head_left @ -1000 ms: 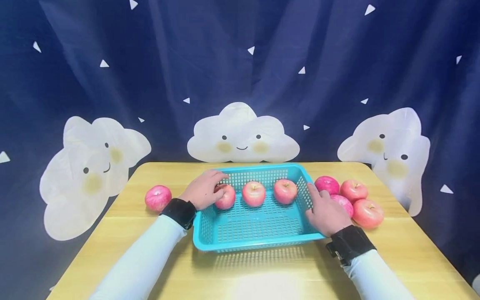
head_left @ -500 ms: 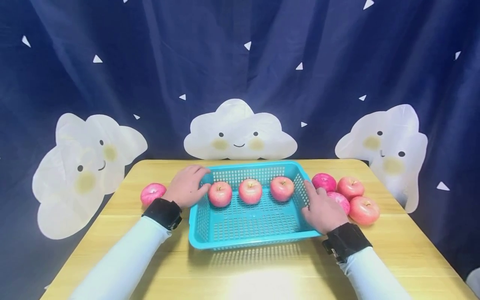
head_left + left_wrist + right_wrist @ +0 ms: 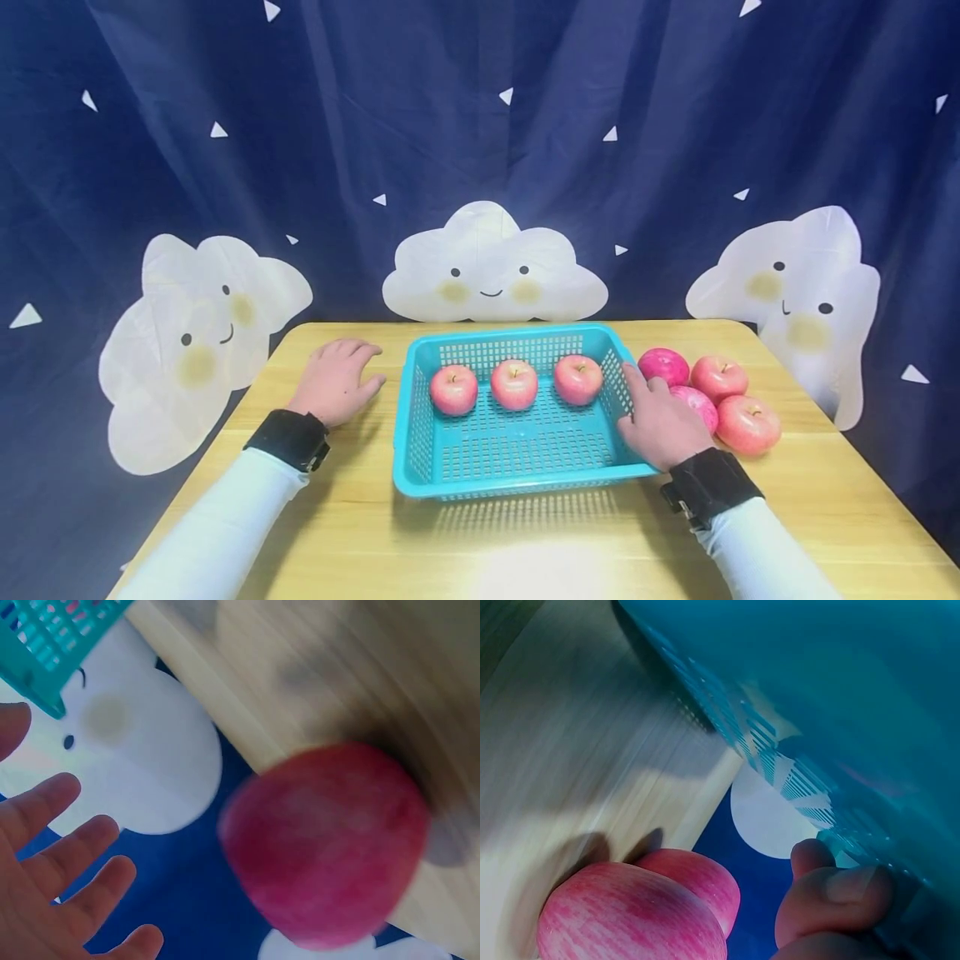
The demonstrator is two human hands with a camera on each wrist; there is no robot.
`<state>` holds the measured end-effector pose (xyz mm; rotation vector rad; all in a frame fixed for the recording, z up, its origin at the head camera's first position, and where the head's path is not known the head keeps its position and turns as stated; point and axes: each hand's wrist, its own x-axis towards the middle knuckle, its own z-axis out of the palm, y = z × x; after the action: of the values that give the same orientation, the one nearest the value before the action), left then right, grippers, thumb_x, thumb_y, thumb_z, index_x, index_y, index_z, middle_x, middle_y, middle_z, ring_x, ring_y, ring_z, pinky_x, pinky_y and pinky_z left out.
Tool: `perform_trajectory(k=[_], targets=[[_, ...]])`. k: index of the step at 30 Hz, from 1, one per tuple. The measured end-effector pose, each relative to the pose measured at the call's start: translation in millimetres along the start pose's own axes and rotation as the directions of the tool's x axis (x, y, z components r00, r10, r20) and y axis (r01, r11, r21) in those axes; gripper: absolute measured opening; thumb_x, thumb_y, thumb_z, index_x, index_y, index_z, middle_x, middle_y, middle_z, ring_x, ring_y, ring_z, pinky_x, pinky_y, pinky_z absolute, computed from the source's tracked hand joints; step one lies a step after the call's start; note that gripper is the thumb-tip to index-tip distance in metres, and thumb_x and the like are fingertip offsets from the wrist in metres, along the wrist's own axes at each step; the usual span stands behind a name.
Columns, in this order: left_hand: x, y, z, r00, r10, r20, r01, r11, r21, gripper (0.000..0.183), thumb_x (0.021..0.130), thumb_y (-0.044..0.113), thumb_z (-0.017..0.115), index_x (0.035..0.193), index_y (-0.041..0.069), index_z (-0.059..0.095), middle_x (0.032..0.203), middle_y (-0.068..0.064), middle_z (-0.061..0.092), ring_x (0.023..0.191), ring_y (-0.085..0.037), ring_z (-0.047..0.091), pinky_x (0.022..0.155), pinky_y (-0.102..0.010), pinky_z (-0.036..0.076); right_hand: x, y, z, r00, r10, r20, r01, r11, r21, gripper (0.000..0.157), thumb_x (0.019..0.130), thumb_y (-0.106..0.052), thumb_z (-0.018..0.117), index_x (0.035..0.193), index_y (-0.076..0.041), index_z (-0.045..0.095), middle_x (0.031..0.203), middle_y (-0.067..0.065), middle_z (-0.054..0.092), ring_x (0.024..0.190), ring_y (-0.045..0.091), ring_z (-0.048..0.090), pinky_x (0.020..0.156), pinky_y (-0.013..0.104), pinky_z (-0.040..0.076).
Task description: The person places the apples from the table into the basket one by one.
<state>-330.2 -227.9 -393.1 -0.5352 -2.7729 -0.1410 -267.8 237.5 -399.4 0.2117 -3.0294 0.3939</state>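
Note:
Three pink-red apples, a left one (image 3: 453,390), a middle one (image 3: 513,385) and a right one (image 3: 578,380), sit in a row inside a turquoise plastic basket (image 3: 517,485). My right hand (image 3: 663,425) grips the basket's right rim, its thumb on the inner side. Left of the basket, my left hand (image 3: 337,383) hovers with fingers spread, holding nothing. A loose red apple (image 3: 330,847) shows close by in the left wrist view, apart from the fingers; the head view has it hidden by the left hand.
Several apples cluster right of the basket, among them a dark pink one (image 3: 663,367) and a paler one (image 3: 748,425), close to my right hand. The wooden table (image 3: 360,533) ends at a blue curtain (image 3: 480,150) with cloud prints.
My left hand has let go of the leftmost apple in the basket and moved left, out over the table where the loose apple lay. The right hand stays at the basket's rim.

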Motion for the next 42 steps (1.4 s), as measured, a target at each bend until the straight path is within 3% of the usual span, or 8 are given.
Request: perform_trajectory(k=[10, 18, 27, 37, 42], targets=[[-20.4, -24.2, 10.3, 0.994, -0.107, 0.037, 0.107, 0.994, 0.013, 0.046, 0.086, 0.031, 0.061, 0.123, 0.004, 0.056, 0.128, -0.022, 0.052, 0.119, -0.042, 0.038, 0.095, -0.064, 0.036, -1, 0, -0.4, 1.000, 0.016, 0.015, -0.016, 1.000, 0.011, 0.083, 0.080, -0.026, 0.064, 0.149, -0.009, 0.021, 0.113, 0.026, 0.047, 0.075, 0.030, 0.056, 0.053, 0.048, 0.053], [-27.7, -37.0, 24.3, 0.980, -0.176, 0.097, 0.176, 0.984, 0.004, 0.056, 0.086, 0.030, 0.062, 0.133, 0.003, 0.048, 0.135, -0.030, 0.042, 0.119, -0.050, 0.035, 0.093, -0.067, 0.036, 1, 0, 0.9, 1.000, 0.000, -0.004, 0.000, 1.000, 0.006, 0.081, 0.080, -0.024, 0.062, 0.149, -0.008, 0.022, 0.111, 0.026, 0.049, 0.075, 0.030, 0.055, 0.052, 0.046, 0.052], [-26.0, -38.7, 40.7, 0.970, -0.219, 0.108, 0.220, 0.975, 0.000, 0.061, 0.082, 0.029, 0.067, 0.133, 0.006, 0.043, 0.126, -0.027, 0.040, 0.105, -0.050, 0.037, 0.079, -0.066, 0.047, 1, 1, 1.9, 1.000, -0.001, -0.016, 0.001, 1.000, 0.009, 0.079, 0.081, -0.023, 0.061, 0.148, -0.007, 0.023, 0.111, 0.026, 0.048, 0.073, 0.029, 0.055, 0.052, 0.046, 0.052], [-22.6, -42.0, 40.5, 0.958, -0.259, 0.122, 0.264, 0.964, -0.027, 0.062, 0.079, 0.023, 0.065, 0.133, 0.006, 0.040, 0.128, -0.028, 0.035, 0.106, -0.051, 0.033, 0.080, -0.067, 0.046, 2, 1, -2.1, 0.999, -0.022, -0.031, 0.022, 1.000, 0.011, 0.079, 0.081, -0.022, 0.060, 0.149, -0.007, 0.022, 0.113, 0.029, 0.047, 0.073, 0.033, 0.056, 0.052, 0.047, 0.052], [-25.5, -41.5, 40.7, 0.950, -0.266, 0.161, 0.276, 0.960, -0.039, 0.066, 0.077, 0.023, 0.065, 0.134, 0.005, 0.038, 0.128, -0.029, 0.033, 0.106, -0.052, 0.032, 0.079, -0.067, 0.046, 1, 0, -0.5, 1.000, -0.014, -0.011, 0.014, 1.000, 0.024, 0.079, 0.081, -0.022, 0.060, 0.149, -0.007, 0.021, 0.111, 0.029, 0.047, 0.072, 0.031, 0.055, 0.050, 0.045, 0.051]])
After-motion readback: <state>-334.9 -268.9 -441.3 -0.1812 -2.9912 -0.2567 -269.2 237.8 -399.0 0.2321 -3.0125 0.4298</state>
